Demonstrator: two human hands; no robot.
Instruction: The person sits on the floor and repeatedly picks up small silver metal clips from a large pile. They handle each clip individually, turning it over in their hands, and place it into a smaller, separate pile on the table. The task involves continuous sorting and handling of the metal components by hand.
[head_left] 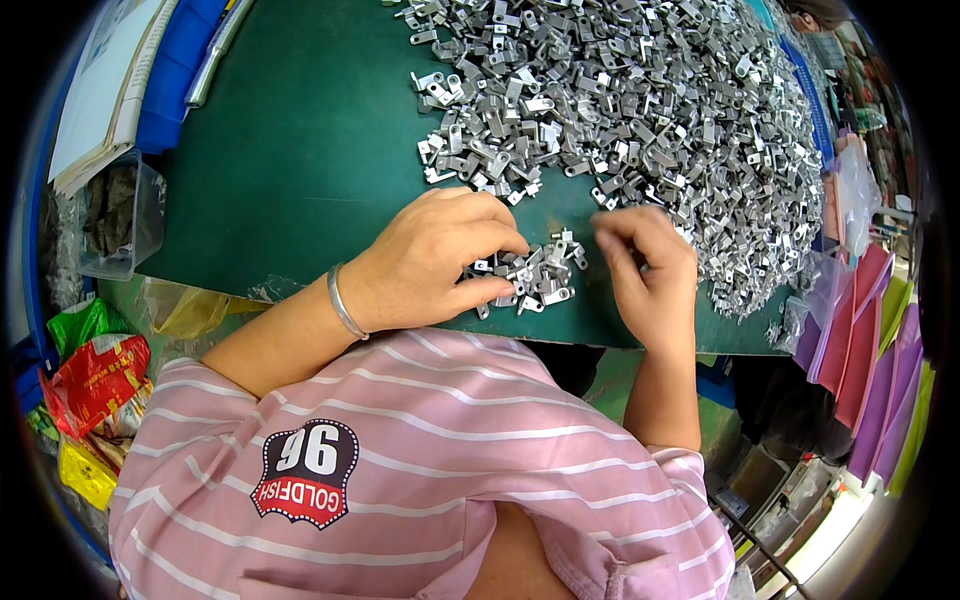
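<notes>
Curved around the left side of a small heap of silvery metal brackets (545, 275), my left hand (440, 250) has its thumb and forefinger apart. Its fingertips touch the heap's edge. My right hand (650, 265) hovers just to the right of that heap, fingers curled and the thumb close to the forefinger. Motion slightly smears its fingertips, and anything between them is too small to make out. Beyond both hands spreads a large pile of the same small metal brackets (620, 110), many with a round hole at one end.
The pile covers much of the green tabletop (290, 130). At the left are a blue tray (172, 85), a sheaf of papers (108, 85) and a clear plastic box (145, 215). Colourful bags (100, 375) lie below, left. Pink and purple folders (860, 350) stand at the right.
</notes>
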